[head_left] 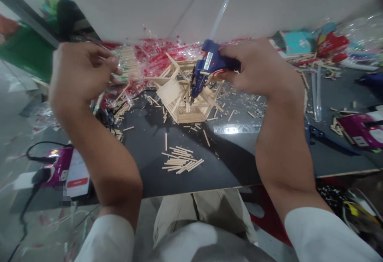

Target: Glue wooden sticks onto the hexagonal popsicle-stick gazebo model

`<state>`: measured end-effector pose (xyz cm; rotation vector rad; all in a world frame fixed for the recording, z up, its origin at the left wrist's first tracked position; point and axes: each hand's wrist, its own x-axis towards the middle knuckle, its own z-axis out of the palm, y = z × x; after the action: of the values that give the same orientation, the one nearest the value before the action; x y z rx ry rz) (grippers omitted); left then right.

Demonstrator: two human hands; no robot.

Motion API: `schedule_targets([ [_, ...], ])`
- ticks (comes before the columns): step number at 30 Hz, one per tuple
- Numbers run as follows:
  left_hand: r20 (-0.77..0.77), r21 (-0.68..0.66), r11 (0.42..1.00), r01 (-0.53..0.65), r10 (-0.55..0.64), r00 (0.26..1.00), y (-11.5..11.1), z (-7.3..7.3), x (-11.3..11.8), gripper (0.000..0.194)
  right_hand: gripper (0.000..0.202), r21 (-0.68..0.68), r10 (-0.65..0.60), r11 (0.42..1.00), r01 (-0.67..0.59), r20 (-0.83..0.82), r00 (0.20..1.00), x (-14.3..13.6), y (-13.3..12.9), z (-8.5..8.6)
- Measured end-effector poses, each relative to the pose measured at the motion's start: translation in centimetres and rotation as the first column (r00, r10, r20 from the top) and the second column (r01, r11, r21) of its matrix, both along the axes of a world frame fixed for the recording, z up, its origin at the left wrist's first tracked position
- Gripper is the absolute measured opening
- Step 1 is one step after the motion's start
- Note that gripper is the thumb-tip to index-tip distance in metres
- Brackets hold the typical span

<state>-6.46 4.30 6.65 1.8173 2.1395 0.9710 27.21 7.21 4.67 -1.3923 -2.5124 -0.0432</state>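
Observation:
My right hand [259, 66] is closed around a blue hot glue gun [209, 58], its nozzle pointing down at a wooden stick structure [170, 92]. A long clear glue stick [226, 6] juts up from the back of the gun. The structure has a many-sided base of stacked sticks and slanted flat panels; part of it is hidden behind the gun. Off to the left, my left hand [80, 70] is raised with its fingertips pinched together beside bundled sticks [128, 62] in clear plastic. What the pinch holds, if anything, I cannot make out.
Short loose sticks [179, 161] lie near the table's front edge. A clear ruler [236, 129] rests right of the structure. Purple power strips [58, 166] stand at both sides, a phone [78, 174] at the left. Red-and-clear plastic wrapping [152, 54] lines the back near the wall.

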Motion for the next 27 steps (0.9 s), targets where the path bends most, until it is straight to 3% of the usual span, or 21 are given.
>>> schedule_targets([
  [5, -0.006, -0.006, 1.000, 0.003, -0.003, 1.000, -0.31, -0.10, 0.17, 0.021, 0.009, 0.004, 0.002, 1.000, -0.002, -0.013, 1.000, 0.07, 0.03, -0.05],
  [9, -0.081, 0.134, 0.984, 0.118, -0.108, 0.991, -0.29, -0.44, -0.17, 0.023, 0.013, 0.003, -0.031, 1.000, 0.031, -0.043, 0.999, 0.27, -0.10, 0.00],
  [18, -0.071, 0.107, 0.987, 0.119, -0.111, 0.991, -0.05, -0.47, 0.19, 0.020, 0.051, -0.052, -0.129, 0.991, 0.126, -0.067, 0.989, 0.54, -0.40, 0.16],
  [27, -0.083, 0.055, 0.989, 0.140, -0.135, 0.987, 0.00, -0.23, 0.04, 0.020, 0.036, -0.041, -0.121, 0.992, 0.118, -0.079, 0.989, 0.40, -0.41, 0.25],
])
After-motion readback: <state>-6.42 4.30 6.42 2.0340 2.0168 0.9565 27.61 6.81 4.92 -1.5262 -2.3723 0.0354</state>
